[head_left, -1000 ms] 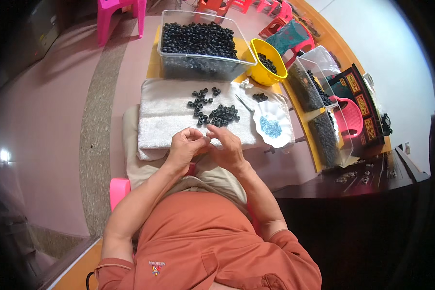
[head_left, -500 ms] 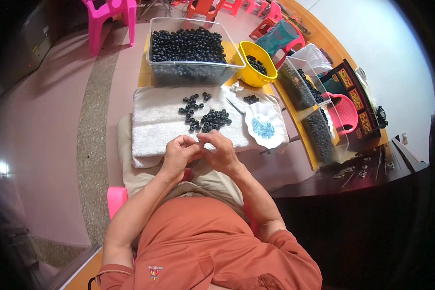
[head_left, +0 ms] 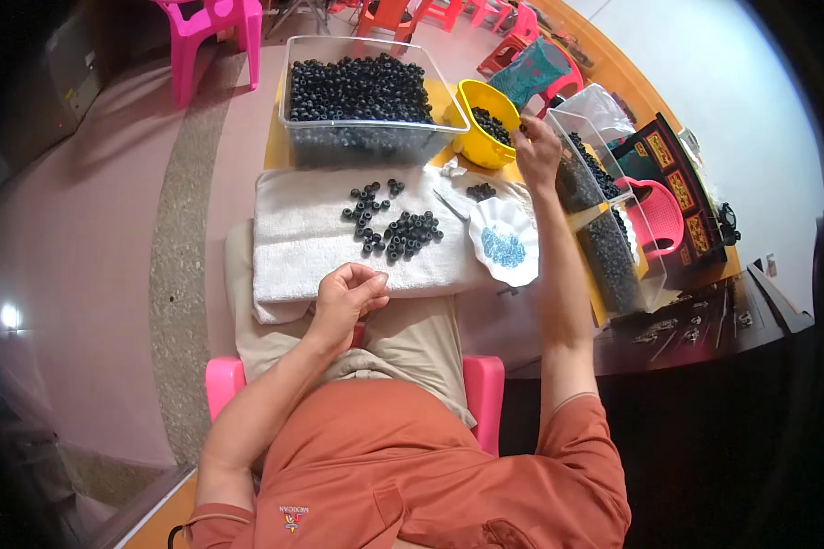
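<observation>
My left hand (head_left: 346,297) is closed in a pinch over the front edge of a folded white towel (head_left: 298,247); whatever its fingertips hold is too small to make out. My right hand (head_left: 538,151) is raised beside the rim of a yellow tub (head_left: 488,146), fingers pinched together. A dark spot shows at its fingertips, but I cannot tell what it is. Black round pieces with holes (head_left: 412,235) lie loose on the towel, ahead of the left hand. Right of them are tweezers (head_left: 450,203), a small dark cluster (head_left: 481,192) and a white scalloped dish (head_left: 526,215) of tiny blue bits.
A large clear bin (head_left: 375,137) full of black pieces stands beyond the towel. Clear boxes (head_left: 613,261) with more black pieces line the right side. Pink chair arms flank me; a pink chair (head_left: 181,55) stands far left. Metal parts (head_left: 668,329) lie on a dark surface.
My right hand has left the left hand and reached up and right to the yellow tub. The left hand stays near the towel's front edge, still pinched.
</observation>
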### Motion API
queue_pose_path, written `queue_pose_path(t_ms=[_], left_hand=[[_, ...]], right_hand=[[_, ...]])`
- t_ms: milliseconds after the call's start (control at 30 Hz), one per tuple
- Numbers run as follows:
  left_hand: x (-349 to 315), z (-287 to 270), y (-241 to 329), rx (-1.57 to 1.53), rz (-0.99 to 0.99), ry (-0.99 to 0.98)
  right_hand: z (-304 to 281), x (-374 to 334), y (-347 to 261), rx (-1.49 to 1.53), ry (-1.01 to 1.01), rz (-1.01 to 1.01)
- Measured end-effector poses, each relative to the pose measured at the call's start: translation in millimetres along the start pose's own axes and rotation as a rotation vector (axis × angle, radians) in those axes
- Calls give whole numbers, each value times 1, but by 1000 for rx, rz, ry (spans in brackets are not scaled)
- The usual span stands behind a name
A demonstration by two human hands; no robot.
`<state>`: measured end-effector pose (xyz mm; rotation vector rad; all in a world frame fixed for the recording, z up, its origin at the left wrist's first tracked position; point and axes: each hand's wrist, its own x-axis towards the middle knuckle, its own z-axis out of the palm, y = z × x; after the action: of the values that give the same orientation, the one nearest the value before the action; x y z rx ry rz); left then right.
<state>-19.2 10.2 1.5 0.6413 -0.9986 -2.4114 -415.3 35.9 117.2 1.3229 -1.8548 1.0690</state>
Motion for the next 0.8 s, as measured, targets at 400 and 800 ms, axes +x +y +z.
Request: queue_pose_path(t_ms=[400, 800], left_hand=[[1, -6, 4, 4, 9, 2], [0, -5, 1, -3, -18, -22]], right_hand=[[16, -43, 22, 250, -514, 274], [19, -70, -71, 15, -891, 106]])
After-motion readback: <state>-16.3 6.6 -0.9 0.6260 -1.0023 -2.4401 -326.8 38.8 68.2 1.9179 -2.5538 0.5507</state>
